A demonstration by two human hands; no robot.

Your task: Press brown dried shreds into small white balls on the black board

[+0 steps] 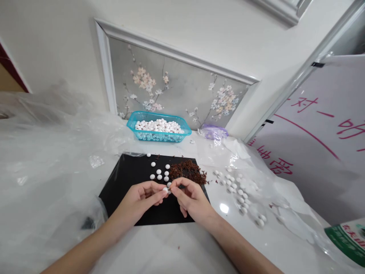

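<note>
The left hand [142, 200] holds a small white ball [165, 189] in closed fingers [159, 192]. The right hand [192, 199] pinches beside it, its fingers [174, 183] closed on something too small to tell. Both are over a black mat [122, 182] on the bench [182, 247], with brown shreds [186, 172] at 12 o'clock, more white balls [236, 190] at 3 o'clock and a blue tray [142, 116] farther off at 12 o'clock.

The left forearm [82, 251] and right forearm [242, 249] are bare from the bottom edge of the view to the wrists, slim and smooth, narrowing gently. The left hand [139, 199] and right hand [191, 199] are bare as well, with slender fingers [158, 189] and short, rounded nails.
</note>
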